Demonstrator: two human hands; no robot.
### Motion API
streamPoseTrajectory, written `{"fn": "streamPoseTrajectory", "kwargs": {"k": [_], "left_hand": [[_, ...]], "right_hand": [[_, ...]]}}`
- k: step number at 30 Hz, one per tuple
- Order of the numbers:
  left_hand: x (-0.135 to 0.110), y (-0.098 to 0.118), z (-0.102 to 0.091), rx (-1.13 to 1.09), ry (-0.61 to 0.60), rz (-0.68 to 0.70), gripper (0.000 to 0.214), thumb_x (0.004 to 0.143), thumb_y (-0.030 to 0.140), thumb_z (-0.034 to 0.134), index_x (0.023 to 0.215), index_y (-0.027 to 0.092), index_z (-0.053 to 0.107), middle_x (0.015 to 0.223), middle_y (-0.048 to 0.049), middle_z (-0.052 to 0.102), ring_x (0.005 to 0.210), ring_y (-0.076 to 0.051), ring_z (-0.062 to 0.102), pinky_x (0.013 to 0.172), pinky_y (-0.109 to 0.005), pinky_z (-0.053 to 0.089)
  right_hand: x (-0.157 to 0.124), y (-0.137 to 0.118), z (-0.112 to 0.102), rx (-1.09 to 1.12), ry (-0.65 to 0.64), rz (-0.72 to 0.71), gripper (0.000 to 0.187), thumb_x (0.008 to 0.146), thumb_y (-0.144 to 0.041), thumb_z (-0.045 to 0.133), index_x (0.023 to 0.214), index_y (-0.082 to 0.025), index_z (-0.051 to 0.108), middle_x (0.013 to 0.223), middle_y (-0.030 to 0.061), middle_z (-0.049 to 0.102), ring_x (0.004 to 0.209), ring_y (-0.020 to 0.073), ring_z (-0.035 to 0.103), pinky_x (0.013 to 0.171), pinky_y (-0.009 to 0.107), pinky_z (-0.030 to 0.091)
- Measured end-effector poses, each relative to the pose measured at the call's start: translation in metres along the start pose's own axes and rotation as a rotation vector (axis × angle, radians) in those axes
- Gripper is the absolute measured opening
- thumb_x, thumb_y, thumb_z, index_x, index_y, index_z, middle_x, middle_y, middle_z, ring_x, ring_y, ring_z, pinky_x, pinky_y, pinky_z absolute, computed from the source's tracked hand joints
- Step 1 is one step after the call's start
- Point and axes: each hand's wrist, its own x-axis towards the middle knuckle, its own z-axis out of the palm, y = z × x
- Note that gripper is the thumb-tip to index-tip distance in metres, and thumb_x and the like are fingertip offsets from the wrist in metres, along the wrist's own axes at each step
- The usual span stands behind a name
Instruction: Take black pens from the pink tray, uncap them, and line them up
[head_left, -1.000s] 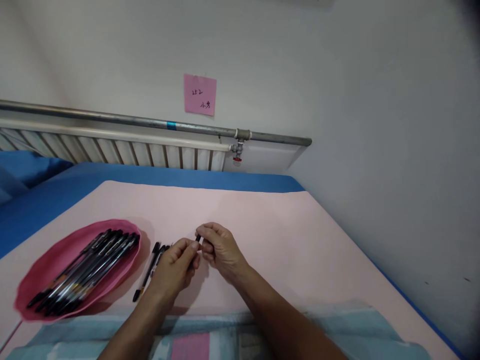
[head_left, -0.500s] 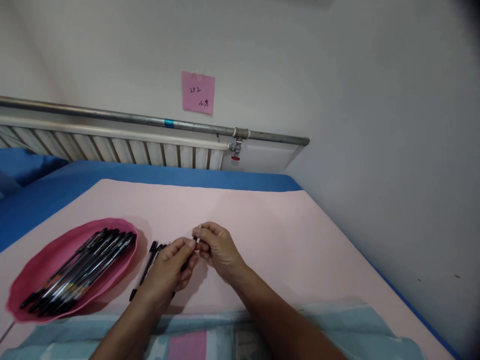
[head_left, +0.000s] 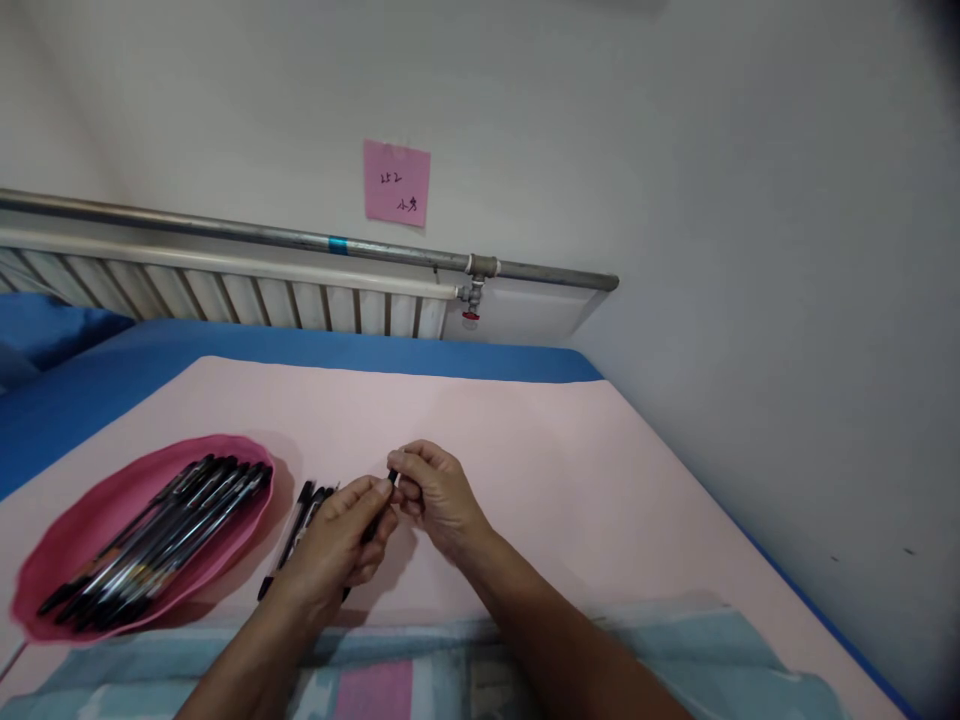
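My left hand (head_left: 337, 540) is closed around a black pen (head_left: 392, 476), most of which its fingers cover. Thumb and fingertips of my right hand (head_left: 444, 503) pinch the pen's upper end, and a short dark stretch shows between the two hands. Whatever small part lies inside the right fingertips is too hidden to make out. Beside and partly behind my left wrist, several black-ended pens (head_left: 287, 545) lie on the pink table surface. Further left, a pink scalloped tray (head_left: 251, 535) holds a bundle of several clear-barrelled pens (head_left: 161, 535) with black ends.
The pink tabletop (head_left: 570, 480) has a blue border (head_left: 420, 357) along its far side. Behind it run a white radiator (head_left: 300, 303) and a metal pipe (head_left: 262, 236) with a valve. A pink note (head_left: 397, 183) hangs on the wall. Light blue patterned cloth (head_left: 675, 640) lies along the near edge.
My right fingertips have shifted very slightly at the pen's upper end, and more of the dark section shows between my hands. The tray and the loose pens stay in place.
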Motion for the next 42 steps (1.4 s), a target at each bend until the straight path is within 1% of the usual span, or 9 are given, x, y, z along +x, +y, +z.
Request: {"fn": "streamPoseTrajectory", "kwargs": {"k": [2,6,8,12,24,32,34,39,42], "left_hand": [[0.001,-0.001,0.000,0.001,-0.008,-0.009,0.028,0.074,0.045,0.058,0.076,0.018,0.051,0.050,0.0077,0.042,0.032,0.001,0.017,0.032,-0.013,0.006],[0.000,0.002,-0.004,-0.097,-0.101,-0.098,0.028,0.074,0.043,0.058,0.077,0.016,0.052,0.049,0.0082,0.039,0.033,0.001,0.016,0.031,-0.013,0.006],[-0.001,0.003,-0.005,-0.109,-0.098,-0.097,0.028,0.074,0.043,0.058,0.077,0.016,0.052,0.049,0.0080,0.039,0.034,0.001,0.016,0.031,-0.013,0.006],[-0.001,0.001,-0.004,-0.068,-0.037,-0.050,0.029,0.074,0.045,0.058,0.080,0.017,0.052,0.051,0.0076,0.041,0.034,0.001,0.018,0.032,-0.013,0.006],[0.000,-0.002,-0.006,0.000,-0.033,-0.081,0.030,0.074,0.045,0.057,0.081,0.016,0.055,0.053,0.0074,0.041,0.034,0.001,0.017,0.033,-0.014,0.006],[-0.001,0.002,-0.008,0.114,-0.041,-0.148,0.030,0.073,0.046,0.057,0.075,0.017,0.052,0.052,0.0069,0.043,0.033,0.000,0.019,0.032,-0.015,0.007],[-0.001,0.004,-0.009,0.107,-0.014,-0.145,0.030,0.073,0.046,0.057,0.076,0.017,0.053,0.051,0.0073,0.043,0.033,0.000,0.019,0.032,-0.015,0.007],[0.002,0.004,-0.011,0.073,0.025,-0.098,0.032,0.071,0.048,0.058,0.079,0.016,0.053,0.050,0.0080,0.042,0.033,0.000,0.019,0.032,-0.014,0.007],[0.002,0.003,-0.013,0.083,0.014,-0.099,0.033,0.072,0.048,0.058,0.080,0.017,0.053,0.051,0.0079,0.043,0.033,0.000,0.019,0.032,-0.014,0.007]], "right_hand": [[0.001,0.000,-0.001,0.009,0.015,-0.020,0.018,0.060,-0.024,0.070,0.063,-0.016,0.055,0.043,-0.0082,0.042,0.038,0.0033,0.030,0.038,0.019,0.019],[0.001,-0.003,-0.002,0.032,-0.148,0.036,0.017,0.065,-0.029,0.067,0.070,-0.014,0.060,0.042,-0.0076,0.040,0.039,0.0047,0.034,0.039,0.019,0.019],[0.001,-0.003,-0.002,0.041,-0.155,0.039,0.019,0.066,-0.031,0.066,0.074,-0.015,0.061,0.044,-0.0072,0.041,0.040,0.0051,0.035,0.039,0.019,0.020],[0.002,-0.001,-0.002,0.006,-0.017,-0.001,0.019,0.063,-0.029,0.069,0.064,-0.016,0.056,0.042,-0.0076,0.040,0.040,0.0049,0.032,0.038,0.019,0.019],[0.007,-0.005,-0.006,0.102,0.069,-0.115,0.011,0.064,-0.022,0.064,0.067,-0.013,0.057,0.068,0.0002,0.057,0.043,0.0027,0.035,0.035,0.017,0.019],[0.022,-0.019,-0.032,0.160,0.315,-0.196,0.016,0.063,-0.022,0.062,0.072,-0.016,0.051,0.062,-0.0036,0.054,0.040,0.0021,0.034,0.034,0.015,0.019],[0.021,-0.022,-0.035,0.104,0.280,-0.150,0.015,0.063,-0.023,0.062,0.071,-0.016,0.052,0.061,-0.0040,0.053,0.039,0.0020,0.034,0.034,0.015,0.019],[0.009,-0.016,-0.023,-0.094,-0.017,0.097,0.016,0.063,-0.024,0.064,0.069,-0.014,0.053,0.061,-0.0025,0.054,0.037,0.0010,0.032,0.034,0.016,0.014],[0.005,-0.012,-0.017,-0.110,-0.074,0.121,0.018,0.062,-0.024,0.066,0.071,-0.015,0.054,0.062,-0.0030,0.055,0.036,0.0001,0.029,0.035,0.016,0.013]]}}
